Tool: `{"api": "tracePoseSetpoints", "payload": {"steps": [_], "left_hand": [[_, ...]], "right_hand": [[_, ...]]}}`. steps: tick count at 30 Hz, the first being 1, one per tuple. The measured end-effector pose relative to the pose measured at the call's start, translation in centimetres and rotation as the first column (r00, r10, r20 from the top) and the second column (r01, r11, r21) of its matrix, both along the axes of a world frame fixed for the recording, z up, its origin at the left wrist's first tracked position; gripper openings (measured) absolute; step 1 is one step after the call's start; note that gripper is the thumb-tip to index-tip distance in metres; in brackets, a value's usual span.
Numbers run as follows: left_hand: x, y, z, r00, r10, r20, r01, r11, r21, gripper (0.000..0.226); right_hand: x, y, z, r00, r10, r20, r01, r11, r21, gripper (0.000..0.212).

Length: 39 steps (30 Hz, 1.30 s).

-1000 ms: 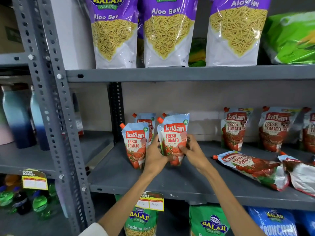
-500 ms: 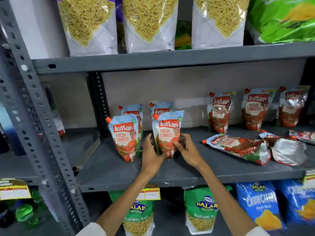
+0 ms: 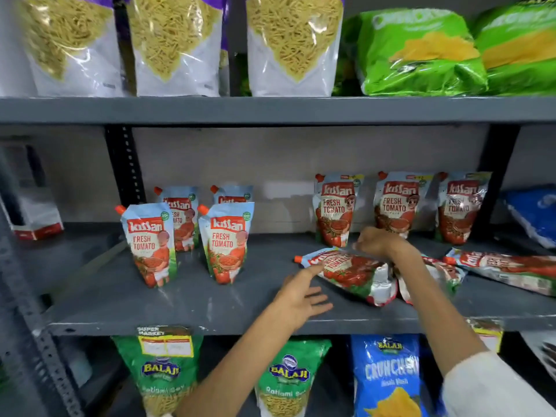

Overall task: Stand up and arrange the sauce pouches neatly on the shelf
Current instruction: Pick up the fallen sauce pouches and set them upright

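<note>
Several ketchup pouches are on the grey middle shelf (image 3: pixel 210 308). At the left, two stand in front (image 3: pixel 150 245) (image 3: pixel 225 245) with two more behind them (image 3: pixel 180 218) (image 3: pixel 233 194). Three stand along the back right (image 3: pixel 335 209) (image 3: pixel 397 203) (image 3: pixel 460 206). One pouch lies flat mid-shelf (image 3: pixel 349 272); another lies partly under my right forearm (image 3: pixel 442 272), and a third at the far right (image 3: pixel 511 269). My right hand (image 3: pixel 379 242) curls its fingers over the mid-shelf pouch's far edge. My left hand (image 3: pixel 301 296) is open, its index fingertip at that pouch's spout end.
White snack bags (image 3: pixel 177 46) and green bags (image 3: pixel 421 52) fill the shelf above. Green and blue snack bags (image 3: pixel 388 377) hang below, behind a yellow price tag (image 3: pixel 165 344). A perforated steel upright (image 3: pixel 21 296) stands at the left. A blue bag (image 3: pixel 535 212) sits at the far right.
Both hands have let go of the standing pouch at the left and moved right to the flat pouch. My view has shifted right as well.
</note>
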State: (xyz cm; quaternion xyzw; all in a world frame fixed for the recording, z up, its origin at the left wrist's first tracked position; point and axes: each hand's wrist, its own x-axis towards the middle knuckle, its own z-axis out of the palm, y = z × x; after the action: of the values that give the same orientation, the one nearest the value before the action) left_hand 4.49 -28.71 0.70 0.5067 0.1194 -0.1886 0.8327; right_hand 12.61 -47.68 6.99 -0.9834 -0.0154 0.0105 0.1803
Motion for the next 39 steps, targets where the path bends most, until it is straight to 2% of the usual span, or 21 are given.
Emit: {"api": "tracePoseSetpoints", "payload": {"steps": [1, 3, 4, 6, 7, 10, 14, 16, 19, 21, 23, 24, 27, 29, 31, 36, 38, 39], "left_hand": [[0.4, -0.9, 0.2, 1.0, 0.002, -0.022, -0.002, 1.0, -0.01, 0.06], [1.0, -2.5, 0.5, 0.998, 0.01, -0.067, -0.012, 0.999, -0.032, 0.066], [1.4, -3.0, 0.6, 0.997, 0.0, -0.075, -0.002, 1.0, -0.029, 0.067], [2.5, -4.0, 0.6, 0.997, 0.003, -0.075, -0.002, 1.0, 0.013, 0.066], [2.9, -4.5, 0.6, 0.998, 0.014, -0.069, -0.011, 0.999, 0.044, 0.065], [3.7, -5.6, 0.9, 0.999, 0.003, -0.035, 0.004, 0.983, 0.185, 0.057], [3.7, -6.7, 0.5, 0.995, 0.082, 0.051, -0.092, 0.971, 0.222, 0.034], [3.8, -7.3, 0.3, 0.969, 0.189, 0.158, -0.219, 0.955, 0.2, 0.034], [3.8, -6.9, 0.9, 0.884, 0.325, 0.337, -0.41, 0.885, 0.221, 0.046], [4.4, -6.1, 1.8, 0.825, 0.322, 0.464, -0.489, 0.819, 0.302, 0.048], [5.2, -5.3, 3.0, 0.749, 0.298, 0.592, -0.546, 0.785, 0.295, 0.046], [5.5, -5.0, 3.5, 0.71, 0.282, 0.646, -0.566, 0.774, 0.284, 0.048], [6.6, -4.0, 3.7, 0.605, 0.171, 0.778, -0.617, 0.719, 0.321, 0.051], [7.3, -3.3, 2.5, 0.592, 0.077, 0.803, -0.591, 0.718, 0.367, 0.049], [7.7, -2.8, 1.0, 0.593, 0.015, 0.805, -0.535, 0.754, 0.38, 0.049], [8.2, -2.8, 0.0, 0.608, 0.041, 0.793, -0.496, 0.799, 0.34, 0.05], [7.5, -3.3, -0.5, 0.587, 0.081, 0.805, -0.545, 0.775, 0.319, 0.054], [6.8, -3.6, -0.8, 0.552, 0.114, 0.826, -0.608, 0.733, 0.305, 0.056]], "right_hand": [[0.3, -0.3, 0.1, 0.999, 0.003, -0.041, -0.003, 1.0, -0.017, 0.036], [0.9, -0.9, -0.2, 0.987, 0.023, -0.156, -0.035, 0.997, -0.071, 0.022], [1.5, -1.0, -0.6, 0.978, 0.032, -0.208, -0.05, 0.996, -0.077, 0.024], [2.3, -1.6, -1.2, 0.963, 0.022, -0.267, -0.033, 0.999, -0.037, 0.053], [2.5, -1.8, -1.6, 0.96, 0.03, -0.28, -0.032, 1.0, -0.001, 0.058], [3.1, -2.2, -2.3, 0.961, 0.06, -0.271, -0.032, 0.994, 0.106, 0.048], [2.5, -2.1, -2.6, 0.973, 0.105, -0.206, -0.043, 0.958, 0.285, 0.028], [1.8, -2.2, -2.7, 0.98, 0.137, -0.143, -0.062, 0.898, 0.435, 0.031], [0.3, -2.0, -2.2, 0.98, 0.199, 0.022, -0.171, 0.773, 0.611, 0.038], [0.0, -1.8, -1.5, 0.972, 0.187, 0.146, -0.235, 0.695, 0.679, 0.044], [0.2, -1.5, -1.0, 0.951, 0.138, 0.278, -0.304, 0.6, 0.74, 0.047], [0.4, -1.3, -1.0, 0.932, 0.106, 0.348, -0.342, 0.582, 0.738, 0.048], [1.0, -0.3, -1.8, 0.887, 0.073, 0.456, -0.415, 0.557, 0.719, 0.052], [1.6, 0.1, -3.4, 0.901, 0.075, 0.428, -0.397, 0.543, 0.74, 0.056], [2.0, 0.4, -5.3, 0.918, 0.068, 0.39, -0.364, 0.536, 0.762, 0.053], [2.1, 0.5, -6.5, 0.917, 0.019, 0.4, -0.34, 0.566, 0.752, 0.045], [1.8, 0.2, -6.0, 0.929, 0.022, 0.37, -0.303, 0.621, 0.723, 0.043], [1.5, -0.1, -5.7, 0.93, 0.014, 0.368, -0.289, 0.648, 0.705, 0.039]]}}
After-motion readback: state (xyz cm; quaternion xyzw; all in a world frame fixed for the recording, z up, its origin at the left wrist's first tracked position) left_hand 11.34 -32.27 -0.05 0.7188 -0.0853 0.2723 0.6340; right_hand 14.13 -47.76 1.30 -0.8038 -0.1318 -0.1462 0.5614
